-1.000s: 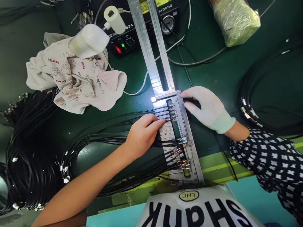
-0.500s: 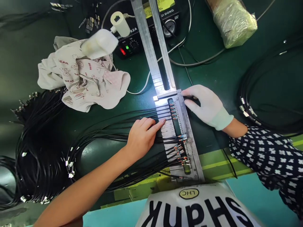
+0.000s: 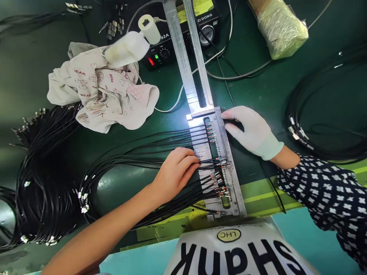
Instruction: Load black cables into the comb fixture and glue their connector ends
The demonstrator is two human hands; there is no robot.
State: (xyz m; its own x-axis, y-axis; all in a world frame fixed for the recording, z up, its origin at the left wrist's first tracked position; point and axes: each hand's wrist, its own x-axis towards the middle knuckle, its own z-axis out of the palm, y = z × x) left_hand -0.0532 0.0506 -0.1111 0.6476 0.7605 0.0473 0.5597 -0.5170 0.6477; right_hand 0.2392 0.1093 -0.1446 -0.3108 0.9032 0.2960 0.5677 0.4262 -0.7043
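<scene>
My bare left hand lies on a row of thin black wires, fingers curled with their tips at the left edge of the slotted metal fixture. Orange-tipped wire ends sit in the fixture's slots. My right hand, in a white glove, rests flat against the fixture's right edge near its top, fingers stretched and holding nothing.
Two long metal rails run from the fixture up to a black control box. A printed cloth with a white bottle lies upper left. Black cable coils lie at left and right; a wrapped bundle lies top right.
My left hand has slid down the wire row toward me, from the upper wire group to the middle one. The gloved right hand has stayed in place. The view has shifted slightly.
</scene>
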